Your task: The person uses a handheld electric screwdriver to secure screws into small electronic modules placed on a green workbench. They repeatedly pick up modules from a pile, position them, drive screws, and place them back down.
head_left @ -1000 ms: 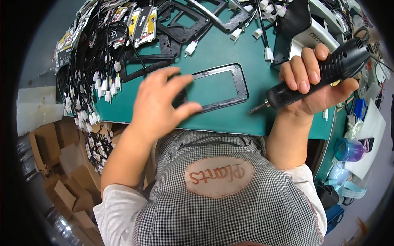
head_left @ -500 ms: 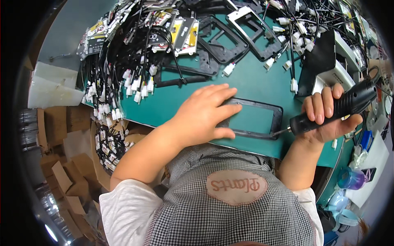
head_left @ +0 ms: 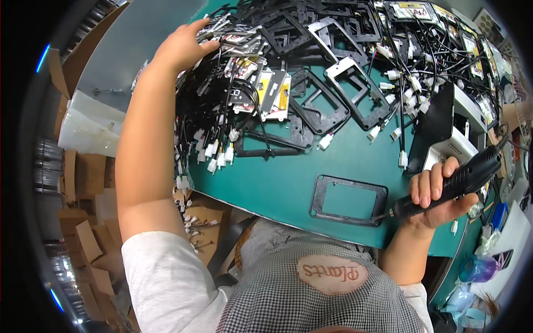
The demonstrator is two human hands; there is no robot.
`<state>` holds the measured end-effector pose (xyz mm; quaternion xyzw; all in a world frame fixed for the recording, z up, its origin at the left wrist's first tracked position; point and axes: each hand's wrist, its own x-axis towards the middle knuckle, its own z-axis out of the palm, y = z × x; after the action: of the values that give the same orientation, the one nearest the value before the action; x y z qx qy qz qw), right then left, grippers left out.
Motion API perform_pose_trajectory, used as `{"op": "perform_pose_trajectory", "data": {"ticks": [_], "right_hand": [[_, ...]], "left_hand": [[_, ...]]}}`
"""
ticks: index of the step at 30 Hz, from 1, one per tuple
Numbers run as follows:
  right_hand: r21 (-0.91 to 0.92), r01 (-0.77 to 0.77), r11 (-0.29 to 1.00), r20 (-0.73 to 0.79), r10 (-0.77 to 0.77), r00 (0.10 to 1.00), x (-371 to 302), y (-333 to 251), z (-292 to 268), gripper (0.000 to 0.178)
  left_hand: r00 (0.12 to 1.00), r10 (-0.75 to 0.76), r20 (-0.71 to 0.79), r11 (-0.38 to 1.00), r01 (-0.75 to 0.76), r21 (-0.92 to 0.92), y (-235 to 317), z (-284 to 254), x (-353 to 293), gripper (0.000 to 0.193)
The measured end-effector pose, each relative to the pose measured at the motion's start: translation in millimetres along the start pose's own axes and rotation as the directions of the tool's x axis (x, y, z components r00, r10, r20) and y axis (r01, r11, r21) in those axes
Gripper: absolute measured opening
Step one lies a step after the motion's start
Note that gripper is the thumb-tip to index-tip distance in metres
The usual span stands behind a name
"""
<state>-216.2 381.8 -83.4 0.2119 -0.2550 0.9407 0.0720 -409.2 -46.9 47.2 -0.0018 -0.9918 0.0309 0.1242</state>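
My right hand (head_left: 436, 200) is wrapped round a black electric screwdriver (head_left: 466, 177). Its bit slants down to the lower right corner of a black rectangular plastic frame (head_left: 318, 201), which lies flat on the green tabletop near the front edge. My left hand (head_left: 186, 49) is stretched far to the upper left, at the edge of a heap of flat circuit boards (head_left: 242, 36). Its thumb and fingers are apart, with nothing visibly held; whether they touch the boards I cannot tell. Black cables with white connectors (head_left: 221, 161) hang from the heap.
More black frames (head_left: 322, 105) are piled across the back of the table (head_left: 266, 188). A black and white box-shaped device (head_left: 438, 133) stands at the right, beside bundled cables. Cardboard boxes (head_left: 89, 177) are on the floor at the left. A purple-blue cup (head_left: 478, 268) sits far right.
My left hand has left the frame and swung up and left to the board heap. The frame stays on the table, and my right hand still holds the screwdriver at its corner.
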Motion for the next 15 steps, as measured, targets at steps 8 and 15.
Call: {"op": "perform_pose_trajectory", "data": {"ticks": [8,15], "right_hand": [[0.007,0.000,1.000,0.033,-0.001,0.999,-0.9,0.6,6.6,0.062],[-0.035,-0.010,0.999,0.048,0.012,0.999,-2.5,4.8,4.9,0.064]], "left_hand": [[0.964,-0.231,-0.134,0.972,0.224,-0.066,-33.3,111.8,-28.2,0.088],[0.899,0.126,-0.420,0.983,-0.170,-0.067,31.8,118.2,-90.7,0.046]]}}
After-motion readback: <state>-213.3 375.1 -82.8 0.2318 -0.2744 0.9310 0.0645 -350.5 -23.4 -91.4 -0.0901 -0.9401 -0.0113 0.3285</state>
